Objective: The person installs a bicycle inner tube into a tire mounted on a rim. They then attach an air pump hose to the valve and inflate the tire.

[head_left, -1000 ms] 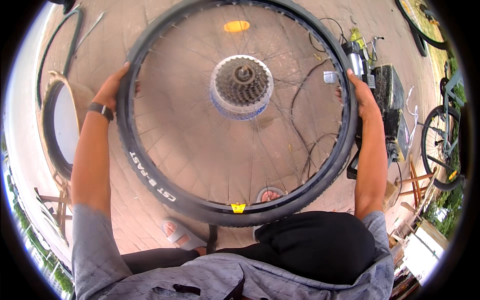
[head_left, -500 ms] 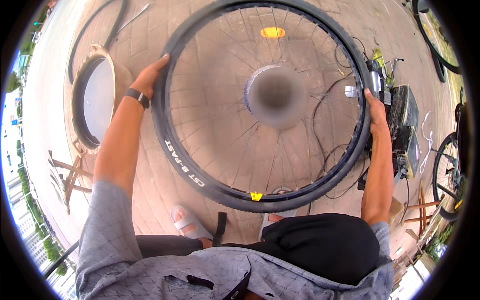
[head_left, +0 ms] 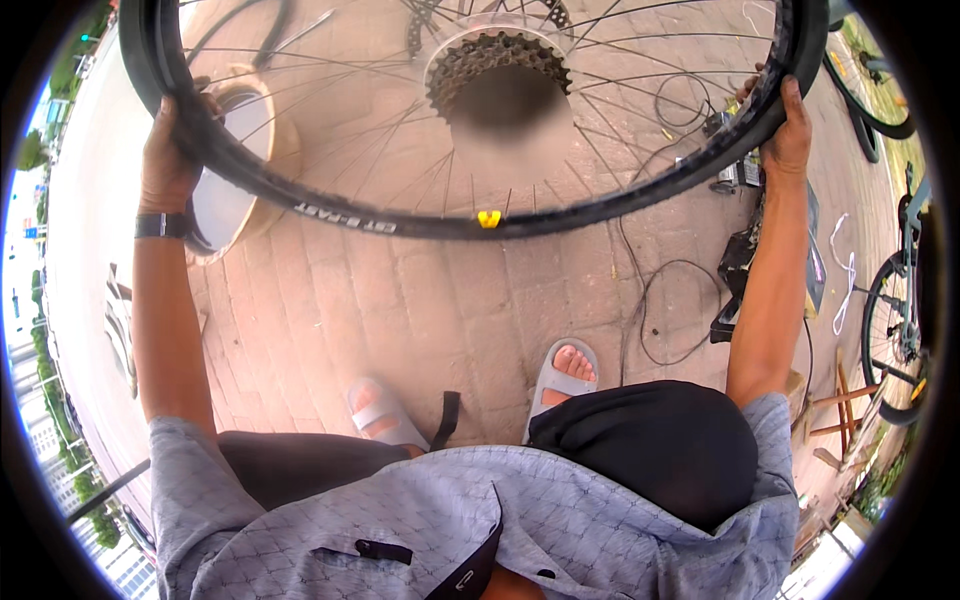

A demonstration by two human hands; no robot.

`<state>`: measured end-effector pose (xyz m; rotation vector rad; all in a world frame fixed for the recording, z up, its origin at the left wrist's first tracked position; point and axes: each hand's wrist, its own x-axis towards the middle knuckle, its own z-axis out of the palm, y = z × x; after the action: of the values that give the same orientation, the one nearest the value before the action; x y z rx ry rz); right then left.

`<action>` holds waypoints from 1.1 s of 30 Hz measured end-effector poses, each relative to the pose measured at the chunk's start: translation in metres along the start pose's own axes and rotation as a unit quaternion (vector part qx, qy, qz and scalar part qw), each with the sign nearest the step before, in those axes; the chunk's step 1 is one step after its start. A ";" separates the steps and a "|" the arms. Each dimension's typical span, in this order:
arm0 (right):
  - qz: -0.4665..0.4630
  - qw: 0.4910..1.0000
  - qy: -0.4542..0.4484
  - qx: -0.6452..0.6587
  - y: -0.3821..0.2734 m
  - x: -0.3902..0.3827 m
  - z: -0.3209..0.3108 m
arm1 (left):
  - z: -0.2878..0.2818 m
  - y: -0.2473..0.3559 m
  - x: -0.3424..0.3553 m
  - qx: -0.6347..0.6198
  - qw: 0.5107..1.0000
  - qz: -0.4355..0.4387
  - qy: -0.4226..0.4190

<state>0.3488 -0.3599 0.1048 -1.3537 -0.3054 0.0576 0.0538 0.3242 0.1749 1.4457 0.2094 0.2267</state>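
Note:
Raised in front of me is a bicycle wheel with a black tyre (head_left: pixel 560 222) and thin spokes. My left hand (head_left: pixel 175 150) is closed around the tyre at its left side, and my right hand (head_left: pixel 787 135) is closed around its right side. At the hub the toothed sprocket cassette (head_left: pixel 455 65) faces me, partly hidden by a blur. A yellow marker (head_left: pixel 488 219) shows on the near edge of the rim. The wheel's far part lies beyond the upper picture edge.
A round tub (head_left: pixel 278 150) of greyish liquid stands at left, partly behind the tyre. Dark cables (head_left: pixel 690 262) coil on the brick paving near a black case (head_left: pixel 738 260) at right. Bicycles (head_left: pixel 885 310) stand at the far right, near a wooden stool (head_left: pixel 845 400). My sandalled feet (head_left: pixel 570 365) are below.
Both hands have lifted the wheel up and away, tilting it so the cassette shows more clearly. They have moved further apart in the picture, and the tyre now overlaps the tub.

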 end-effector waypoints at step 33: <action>-0.240 0.942 -0.128 -0.199 -0.204 -0.100 0.366 | 0.125 0.150 -0.066 0.347 0.902 0.253 0.048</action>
<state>0.1337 -0.0782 0.3497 -1.6373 -0.8986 -0.2494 0.0215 0.2031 0.3389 2.1933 -0.0228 0.7030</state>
